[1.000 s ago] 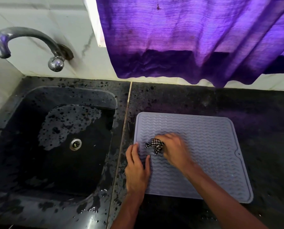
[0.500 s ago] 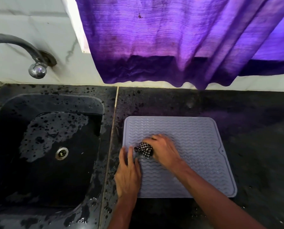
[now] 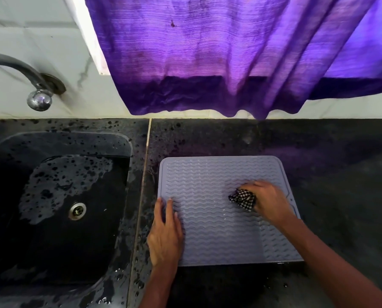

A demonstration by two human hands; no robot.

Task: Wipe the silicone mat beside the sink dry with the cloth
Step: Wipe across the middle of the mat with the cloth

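A purple fabric curtain [image 3: 207,52] hangs behind a wet black stone sink [image 3: 7,174] and the dark speckled countertop [image 3: 330,185], where the pale grey wavy-ribbed silicone mat [image 3: 207,185] lies flat just right of the sink. The left hand [image 3: 165,234] rests with straight fingers on the mat's near-left edge. The right hand [image 3: 267,201] curls around a bunched black-and-white checked cloth [image 3: 243,198], holding it against the mat's right side.

I read no text, label, brand or number: none on mat [image 3: 207,174], cloth [image 3: 243,198], tap [image 3: 38,100], sink [image 3: 58,141] or curtain [image 3: 207,52].
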